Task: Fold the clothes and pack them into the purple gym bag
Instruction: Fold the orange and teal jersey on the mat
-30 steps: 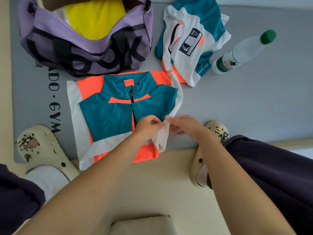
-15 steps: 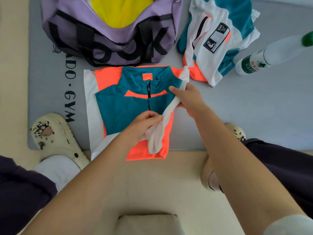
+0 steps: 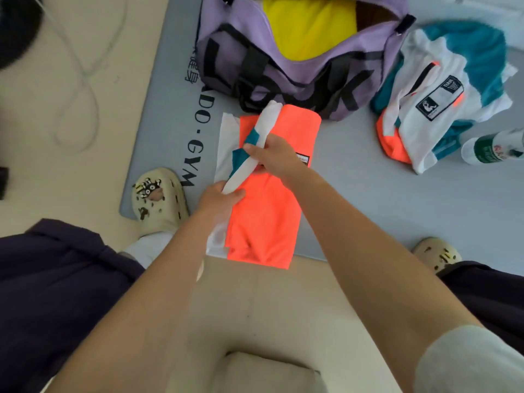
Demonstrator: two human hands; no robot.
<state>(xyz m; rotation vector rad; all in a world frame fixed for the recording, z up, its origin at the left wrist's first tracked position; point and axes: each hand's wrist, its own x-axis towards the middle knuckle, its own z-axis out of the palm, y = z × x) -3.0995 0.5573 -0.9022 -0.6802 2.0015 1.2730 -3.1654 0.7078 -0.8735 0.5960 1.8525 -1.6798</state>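
The jacket (image 3: pixel 272 199) lay half-folded just before the bag (image 3: pixel 283 66), its white sleeve (image 3: pixel 255 154) pinched by the fingers of both the left hand (image 3: pixel 219 198) and right hand (image 3: pixel 276 157); the sleeve was best laid flat along the fold.

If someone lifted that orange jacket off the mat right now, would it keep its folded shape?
Probably not. The jacket looks thin and floppy: it lies flat with soft wrinkles, and its white sleeve bends limply between the left hand and right hand. The smooth fabric might slide, so lifted by one edge it would likely unfold.
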